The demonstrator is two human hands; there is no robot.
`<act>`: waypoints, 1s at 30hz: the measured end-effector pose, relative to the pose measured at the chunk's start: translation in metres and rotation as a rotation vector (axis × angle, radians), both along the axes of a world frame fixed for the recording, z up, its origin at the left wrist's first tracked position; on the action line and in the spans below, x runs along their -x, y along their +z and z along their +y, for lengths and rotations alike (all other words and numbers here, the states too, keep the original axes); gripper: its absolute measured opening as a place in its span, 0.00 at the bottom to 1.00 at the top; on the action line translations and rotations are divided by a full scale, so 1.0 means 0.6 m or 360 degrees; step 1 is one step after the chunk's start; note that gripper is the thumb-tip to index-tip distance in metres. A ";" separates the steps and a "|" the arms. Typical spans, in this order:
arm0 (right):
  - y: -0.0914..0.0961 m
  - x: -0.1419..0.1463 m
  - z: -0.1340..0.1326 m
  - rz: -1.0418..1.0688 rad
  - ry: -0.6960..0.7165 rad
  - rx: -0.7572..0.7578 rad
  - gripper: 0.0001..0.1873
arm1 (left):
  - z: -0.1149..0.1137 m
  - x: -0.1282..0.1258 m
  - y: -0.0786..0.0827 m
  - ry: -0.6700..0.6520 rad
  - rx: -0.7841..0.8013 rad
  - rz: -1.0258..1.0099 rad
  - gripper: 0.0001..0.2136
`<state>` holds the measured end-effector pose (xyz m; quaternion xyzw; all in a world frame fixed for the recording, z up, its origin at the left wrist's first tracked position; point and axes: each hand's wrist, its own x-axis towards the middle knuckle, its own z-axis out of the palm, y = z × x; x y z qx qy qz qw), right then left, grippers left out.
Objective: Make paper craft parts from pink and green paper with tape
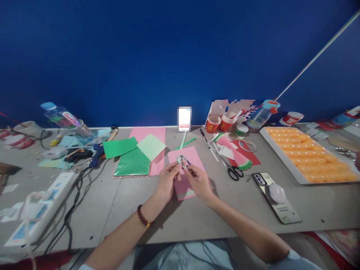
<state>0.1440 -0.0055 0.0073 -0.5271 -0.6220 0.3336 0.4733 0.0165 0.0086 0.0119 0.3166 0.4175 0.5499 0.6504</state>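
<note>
while the pink paper (196, 157) is lying flat on the table (118, 210), the left hand (166, 180) and right hand (199, 182) are both gripping the roll (182, 160) just above it, one on each side.

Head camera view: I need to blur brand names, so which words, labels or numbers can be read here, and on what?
Nothing reads clearly.
Bottle label: red script on white, too blurred.
Red cups: yellow print, too small.
White card: pixelated.
Phone: fine print at its bottom, too small.
Small roll: no readable text.
</note>
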 end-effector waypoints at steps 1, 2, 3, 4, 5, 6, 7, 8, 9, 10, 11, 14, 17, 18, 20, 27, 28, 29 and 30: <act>0.000 -0.001 0.000 -0.0013 -0.0006 -0.0015 0.12 | 0.001 0.000 -0.002 0.0033 -0.0029 0.0029 0.11; -0.001 -0.002 -0.001 -0.0032 -0.0014 -0.0033 0.12 | 0.002 0.001 -0.005 0.0070 -0.0061 0.0066 0.11; -0.001 -0.003 -0.001 -0.0057 -0.0030 -0.0058 0.12 | 0.002 0.001 -0.007 0.0106 -0.0093 0.0103 0.11; -0.002 -0.004 -0.001 -0.0092 -0.0052 -0.0097 0.12 | 0.003 0.002 -0.010 0.0128 -0.0125 0.0134 0.12; -0.003 -0.005 -0.001 -0.0136 -0.0077 -0.0152 0.11 | 0.004 0.003 -0.011 0.0133 -0.0150 0.0148 0.12; -0.004 -0.007 -0.001 -0.0189 -0.0103 -0.0220 0.11 | 0.004 0.003 -0.012 0.0113 -0.0168 0.0145 0.12; -0.006 -0.009 0.000 -0.0252 -0.0127 -0.0297 0.11 | 0.004 0.004 -0.013 0.0071 -0.0175 0.0128 0.12; -0.007 -0.011 0.000 -0.0321 -0.0148 -0.0381 0.11 | 0.004 0.004 -0.013 0.0020 -0.0180 0.0107 0.12; -0.009 -0.013 0.001 -0.0393 -0.0165 -0.0461 0.11 | 0.004 0.004 -0.013 -0.0024 -0.0190 0.0089 0.12; -0.011 -0.015 0.002 -0.0465 -0.0179 -0.0533 0.12 | 0.003 0.003 -0.012 -0.0055 -0.0208 0.0083 0.11; -0.013 -0.017 0.003 -0.0532 -0.0189 -0.0598 0.12 | 0.002 0.002 -0.011 -0.0071 -0.0230 0.0092 0.11; -0.015 -0.022 0.005 -0.0684 -0.0187 -0.0741 0.13 | 0.000 0.000 -0.007 -0.0080 -0.0290 0.0151 0.11; -0.014 -0.024 0.007 -0.0728 -0.0169 -0.0802 0.13 | 0.000 -0.001 -0.005 -0.0064 -0.0333 0.0198 0.11; -0.014 -0.024 0.007 -0.0720 -0.0166 -0.0808 0.13 | 0.000 -0.001 -0.005 -0.0057 -0.0350 0.0218 0.11; -0.013 -0.024 0.008 -0.0698 -0.0153 -0.0801 0.13 | 0.002 -0.001 -0.004 -0.0031 -0.0384 0.0276 0.10; -0.010 -0.023 0.007 -0.0734 -0.0159 -0.0768 0.13 | 0.003 0.003 -0.004 0.0124 -0.0428 0.0459 0.08; -0.009 -0.023 0.007 -0.0737 -0.0160 -0.0771 0.13 | 0.002 0.003 -0.004 0.0127 -0.0433 0.0479 0.07; -0.008 -0.022 0.007 -0.0736 -0.0162 -0.0775 0.12 | 0.002 0.004 -0.003 0.0125 -0.0438 0.0493 0.07; -0.007 -0.022 0.006 -0.0733 -0.0161 -0.0776 0.12 | 0.001 0.004 -0.002 0.0125 -0.0443 0.0498 0.07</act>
